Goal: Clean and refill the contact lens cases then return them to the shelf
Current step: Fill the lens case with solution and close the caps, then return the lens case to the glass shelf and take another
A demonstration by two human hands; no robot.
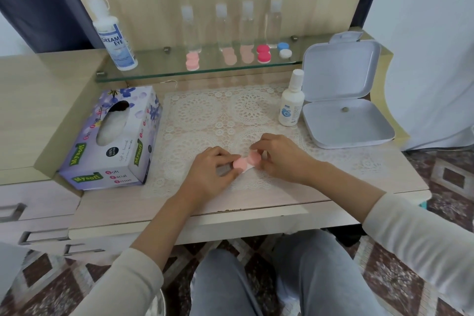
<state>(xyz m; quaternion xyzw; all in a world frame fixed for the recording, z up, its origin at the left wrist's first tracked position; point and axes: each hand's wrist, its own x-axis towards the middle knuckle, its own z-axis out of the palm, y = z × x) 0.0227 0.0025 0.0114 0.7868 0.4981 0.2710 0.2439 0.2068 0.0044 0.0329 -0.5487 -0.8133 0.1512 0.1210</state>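
Pink contact lens case [246, 160] sits low over the lace mat [218, 115], near the middle of the worktop's [256, 206] front edge, held between both hands. The left grip [213, 170] is curled round the case's left cap, thumb underneath and fingertips on the rim. The right grip [279, 159] pinches the right cap narrowly between thumb and bent fingers. Whether the case touches the mat I cannot tell.

A tissue box [112, 136] lies along the left edge of the worktop, its opening facing up. At the right rear corner stands a small solution bottle [291, 102], upright and capped, just beside an open white box [343, 120] whose lid is tipped up toward the back.

Along the rear edge runs a glass shelf [154, 72]. At its left end stands a large solution bottle [115, 38], tilted a little in the wide view. Four clear bottles [220, 25] stand in a row at the back of the shelf. In front of them lie a pink case [192, 61], two peach cases [237, 55], a red case [263, 53] and a blue and white case [284, 50], set apart from one another, toward the shelf's right end.
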